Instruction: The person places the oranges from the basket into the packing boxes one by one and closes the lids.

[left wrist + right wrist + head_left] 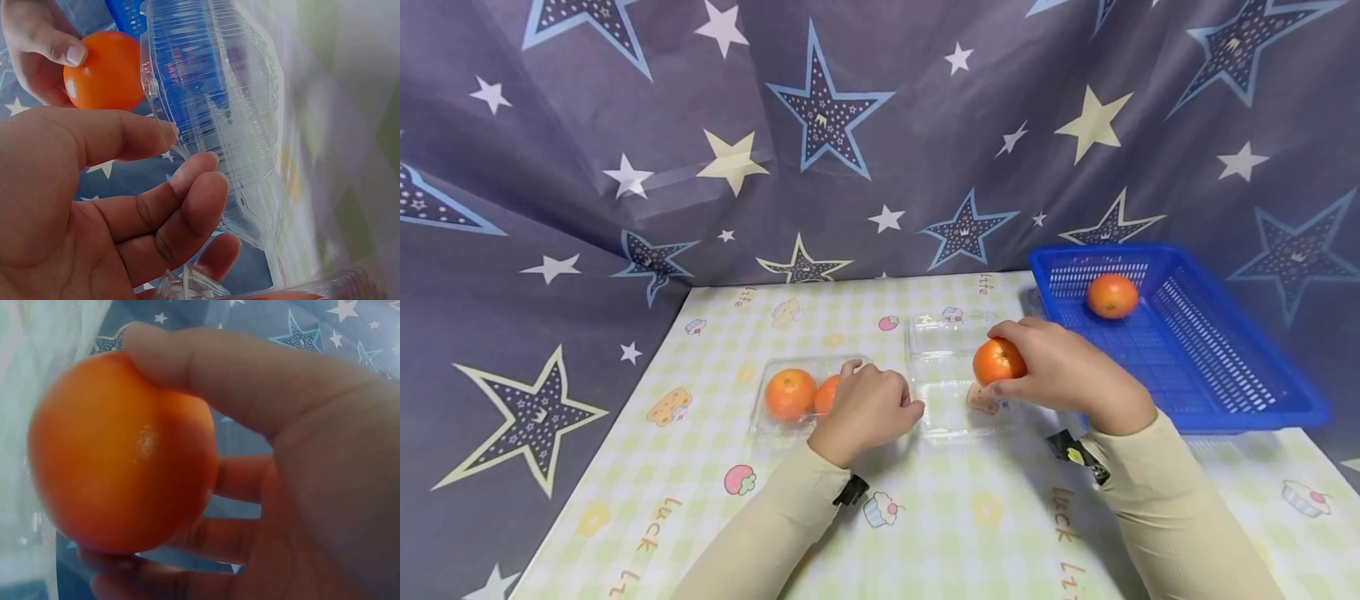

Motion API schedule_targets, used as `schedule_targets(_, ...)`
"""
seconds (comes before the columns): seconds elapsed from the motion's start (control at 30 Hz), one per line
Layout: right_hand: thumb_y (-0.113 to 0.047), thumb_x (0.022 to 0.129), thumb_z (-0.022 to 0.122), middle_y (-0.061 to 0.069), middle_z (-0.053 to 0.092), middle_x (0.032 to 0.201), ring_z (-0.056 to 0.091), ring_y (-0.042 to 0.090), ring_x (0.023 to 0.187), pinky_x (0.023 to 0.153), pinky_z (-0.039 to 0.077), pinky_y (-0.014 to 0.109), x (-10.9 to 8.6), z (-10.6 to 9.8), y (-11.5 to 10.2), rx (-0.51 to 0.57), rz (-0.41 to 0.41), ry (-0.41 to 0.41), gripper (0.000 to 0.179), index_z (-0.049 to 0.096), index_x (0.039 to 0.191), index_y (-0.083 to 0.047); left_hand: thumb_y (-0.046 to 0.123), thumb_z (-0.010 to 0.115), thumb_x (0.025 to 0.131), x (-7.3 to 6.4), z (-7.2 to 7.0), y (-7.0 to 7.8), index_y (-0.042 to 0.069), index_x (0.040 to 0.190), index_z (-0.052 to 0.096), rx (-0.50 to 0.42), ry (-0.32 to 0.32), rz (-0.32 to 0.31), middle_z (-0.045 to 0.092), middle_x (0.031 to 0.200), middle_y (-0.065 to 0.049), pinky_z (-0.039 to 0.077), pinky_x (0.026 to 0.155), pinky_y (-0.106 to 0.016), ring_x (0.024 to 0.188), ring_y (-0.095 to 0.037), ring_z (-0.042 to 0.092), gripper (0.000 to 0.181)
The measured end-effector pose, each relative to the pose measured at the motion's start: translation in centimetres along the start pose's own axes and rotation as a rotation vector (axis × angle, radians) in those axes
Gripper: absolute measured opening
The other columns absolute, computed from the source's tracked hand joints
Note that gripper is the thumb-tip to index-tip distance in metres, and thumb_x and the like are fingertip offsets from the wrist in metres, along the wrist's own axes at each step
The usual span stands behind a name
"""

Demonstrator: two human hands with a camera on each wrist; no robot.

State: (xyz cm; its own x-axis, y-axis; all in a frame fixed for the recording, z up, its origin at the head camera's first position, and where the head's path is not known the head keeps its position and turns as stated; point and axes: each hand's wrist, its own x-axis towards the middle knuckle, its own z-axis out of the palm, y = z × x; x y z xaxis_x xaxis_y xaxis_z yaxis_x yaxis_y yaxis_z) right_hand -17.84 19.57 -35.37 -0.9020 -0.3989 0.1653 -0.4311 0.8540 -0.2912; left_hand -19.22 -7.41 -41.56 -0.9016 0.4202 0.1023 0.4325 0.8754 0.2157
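Note:
In the head view my right hand (pixel 1060 367) holds an orange (pixel 1000 362) above the right clear plastic tray (pixel 936 392). The right wrist view shows the thumb on one side of this orange (pixel 119 456) and fingers on the other. My left hand (pixel 872 408) is between that tray and the left clear container (pixel 763 425), with fingers loosely bent and no object seen in its grasp. Its thumb is close to the right tray's edge; whether it touches is unclear. Two oranges (pixel 790 395) sit in the left container, one partly hidden by the left hand.
A blue plastic basket (pixel 1262 392) stands at the right with one orange (pixel 1112 296) near its back left corner. A checked cloth (pixel 700 483) covers the table. A star-patterned curtain (pixel 887 125) hangs behind and at the left.

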Motion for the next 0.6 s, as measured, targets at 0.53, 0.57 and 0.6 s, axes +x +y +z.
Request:
schedule_targets(0.53,-0.041,0.077,0.089,0.003,0.065,0.1,0.06,0.018,0.081,0.074,0.053,0.037,1.4,3.1,-1.4,-0.017,-0.036,-0.056,0.062,0.066,0.127,-0.013,0.039,0.065,0.089,0.2,0.0,0.0,0.024,0.048,0.051,0.027,-0.016,-0.005,0.042,0.045,0.011,0.028,0.116,-0.06,0.063,-0.017,0.05,0.046)
schedule_targets(0.57,-0.041,0.077,0.089,0.003,0.065,0.1,0.06,0.017,0.081,0.074,0.053,0.037,1.5,3.3,-1.5,-0.019,-0.042,-0.055,0.063,0.066,0.127,-0.013,0.039,0.066,0.089,0.2,0.0,0.0,0.024,0.048,0.052,0.026,-0.02,-0.007,0.043,0.045,0.011,0.028,0.116,-0.06,0.063,-0.017,0.05,0.046)
schedule_targets(0.6,-0.041,0.077,0.089,0.003,0.065,0.1,0.06,0.017,0.08,0.074,0.053,0.036,1.5,3.5,-1.5,-0.019,-0.046,-0.055,0.063,0.066,0.127,-0.013,0.039,0.066,0.089,0.2,0.0,0.0,0.024,0.048,0.052,0.024,-0.023,-0.008,0.043,0.045,0.011,0.028,0.116,-0.06,0.064,-0.017,0.051,0.045)
